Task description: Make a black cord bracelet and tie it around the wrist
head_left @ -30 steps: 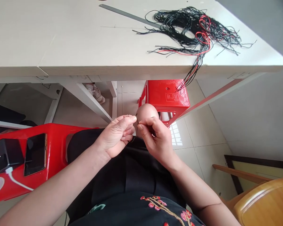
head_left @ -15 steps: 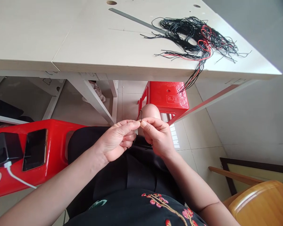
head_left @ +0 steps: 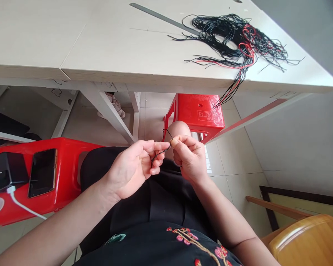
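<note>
A thin black braided cord [head_left: 161,152] runs between my two hands above my lap. My right hand [head_left: 191,155] pinches it between thumb and forefinger, and a small loop stands up over the pinch. My left hand [head_left: 137,162] is turned partly palm up, its forefinger reaching to the right fingertips. The cord crosses its loosely bent lower fingers, which keep hold of it. Part of the cord is hidden behind the fingers, and a short end shows below my right hand.
A bundle of black and red cords [head_left: 224,40] lies on the white table [head_left: 105,48], some ends hanging over its edge. Beside it is a metal ruler [head_left: 161,17]. A red stool [head_left: 197,111] stands below. At left, a phone [head_left: 43,173] and black box [head_left: 8,171] rest on red plastic.
My left thumb has come off the pinch and the left hand has opened out, showing the cord across its fingers. My right hand keeps its pinch. The loop above is wider.
</note>
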`<state>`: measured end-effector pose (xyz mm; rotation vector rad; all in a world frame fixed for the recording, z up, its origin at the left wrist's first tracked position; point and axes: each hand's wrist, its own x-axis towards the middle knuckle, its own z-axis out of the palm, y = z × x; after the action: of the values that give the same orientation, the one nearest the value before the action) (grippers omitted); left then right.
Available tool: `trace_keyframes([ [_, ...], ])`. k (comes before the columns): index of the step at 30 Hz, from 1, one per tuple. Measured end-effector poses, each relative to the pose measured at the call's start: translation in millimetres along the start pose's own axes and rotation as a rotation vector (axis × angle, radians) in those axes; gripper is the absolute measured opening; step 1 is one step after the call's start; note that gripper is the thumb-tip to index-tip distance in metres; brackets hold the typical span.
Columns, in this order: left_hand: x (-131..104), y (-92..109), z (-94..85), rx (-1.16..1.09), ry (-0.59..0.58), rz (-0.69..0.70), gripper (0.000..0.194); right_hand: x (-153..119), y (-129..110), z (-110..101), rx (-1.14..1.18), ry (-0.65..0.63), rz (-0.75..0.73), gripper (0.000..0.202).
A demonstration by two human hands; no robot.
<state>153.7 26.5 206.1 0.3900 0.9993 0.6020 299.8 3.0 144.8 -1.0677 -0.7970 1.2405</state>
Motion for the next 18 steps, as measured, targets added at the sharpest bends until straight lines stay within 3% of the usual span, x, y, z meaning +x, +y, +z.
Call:
trace_keyframes([
  [5,7,-1,1.0,0.062,-0.03,0.103,0.024,-2,-3,1,0.015,-0.055,-0.002,0.025],
  [10,18,-8,3.5,0.248,-0.047,0.365,0.005,-4,-3,5,0.021,-0.091,-0.019,0.023],
  [18,28,-22,-2.1,0.506,0.039,0.766,0.01,-5,0,12,0.017,-0.022,-0.049,0.024],
])
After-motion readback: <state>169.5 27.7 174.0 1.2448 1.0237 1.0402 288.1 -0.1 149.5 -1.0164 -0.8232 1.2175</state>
